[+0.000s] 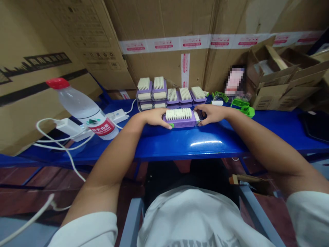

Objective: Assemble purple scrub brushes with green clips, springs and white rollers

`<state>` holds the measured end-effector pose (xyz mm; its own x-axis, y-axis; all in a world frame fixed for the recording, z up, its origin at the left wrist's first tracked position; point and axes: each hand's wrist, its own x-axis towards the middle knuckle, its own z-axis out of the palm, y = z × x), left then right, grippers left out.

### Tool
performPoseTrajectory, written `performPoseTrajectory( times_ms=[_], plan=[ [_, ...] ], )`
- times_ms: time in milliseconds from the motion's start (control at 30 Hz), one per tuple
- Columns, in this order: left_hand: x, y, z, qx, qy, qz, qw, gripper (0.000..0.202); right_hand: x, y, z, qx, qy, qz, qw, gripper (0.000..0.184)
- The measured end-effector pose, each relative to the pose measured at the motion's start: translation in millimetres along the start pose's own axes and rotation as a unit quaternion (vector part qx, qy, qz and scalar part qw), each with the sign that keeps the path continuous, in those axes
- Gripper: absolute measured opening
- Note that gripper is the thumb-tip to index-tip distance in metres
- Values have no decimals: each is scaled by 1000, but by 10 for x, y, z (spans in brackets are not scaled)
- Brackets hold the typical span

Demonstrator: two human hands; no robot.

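Grips a purple brush [182, 120] by its ends between left hand [155, 116] and right hand [212, 114], mid-frame, over the blue desk [164, 144], near similar brushes [172, 97].

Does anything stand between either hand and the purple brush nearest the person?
Nothing visible does. The left hand is at the left end of the purple brush, the right hand at its right end. The other brushes stand behind it, and the bottle is off to the left.

Blue table [167, 144] with purple brushes [172, 95], bottle [83, 104], green parts [248, 110].
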<state>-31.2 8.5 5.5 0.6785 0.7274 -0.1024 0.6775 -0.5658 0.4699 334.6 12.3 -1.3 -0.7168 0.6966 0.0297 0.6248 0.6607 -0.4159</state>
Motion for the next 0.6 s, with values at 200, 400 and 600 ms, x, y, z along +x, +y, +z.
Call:
performPoseTrajectory(
  times_ms=[200, 400, 600],
  plan=[
    [-19, 37, -17, 2, -8, -12, 1000, 106, 13, 50, 14, 1, 9, -19, 1000, 90],
    [-21, 52, -27, 11, -20, -16, 1000, 106, 13, 46, 19, 1, 3, -10, 1000, 93],
    [-5, 19, -7, 0, -3, 8, 1000, 95, 14, 1, 32, 13, 3, 12, 1000, 97]
  ],
)
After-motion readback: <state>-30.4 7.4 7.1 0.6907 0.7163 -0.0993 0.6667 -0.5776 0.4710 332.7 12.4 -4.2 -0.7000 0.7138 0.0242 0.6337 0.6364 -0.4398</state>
